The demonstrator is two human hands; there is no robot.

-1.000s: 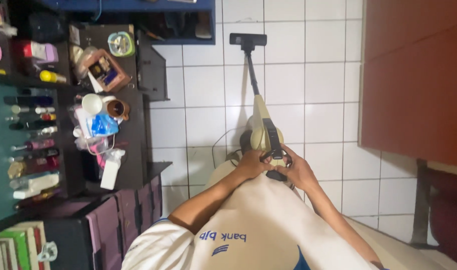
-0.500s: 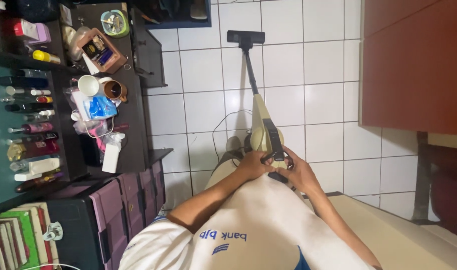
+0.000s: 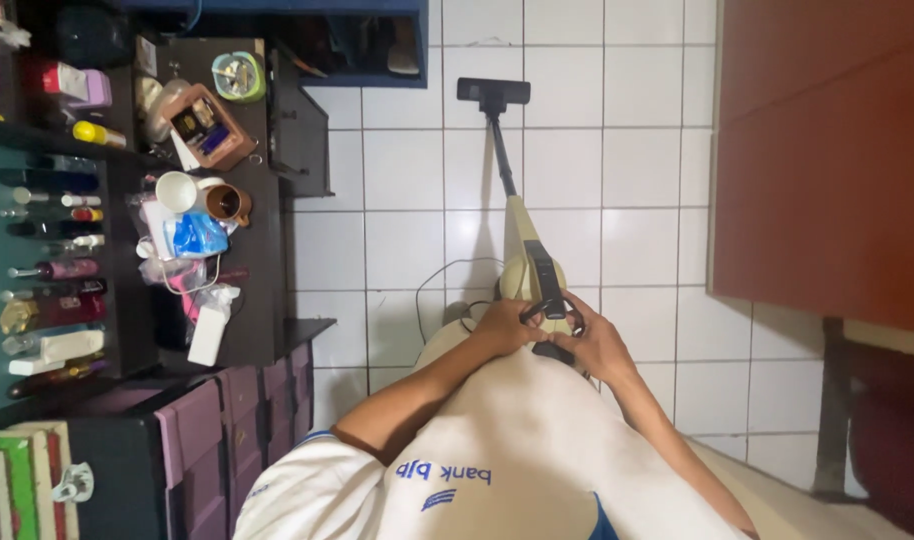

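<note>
While upright, vacuum (image 3: 529, 262) handle seemingly inside both hands' (image 3: 504, 327) grip.

Cream vacuum cleaner (image 3: 525, 262) with black handle strip, black tube and black floor head (image 3: 493, 91). White square floor tiles (image 3: 407, 170) with grey grout lines. Reddish-brown cabinet (image 3: 827, 150). Dark brown dresser (image 3: 267, 260); purple drawers (image 3: 237, 430). White mug (image 3: 177, 190), brown cup (image 3: 225, 203), blue packet (image 3: 197, 237), perhaps plastic.
</note>
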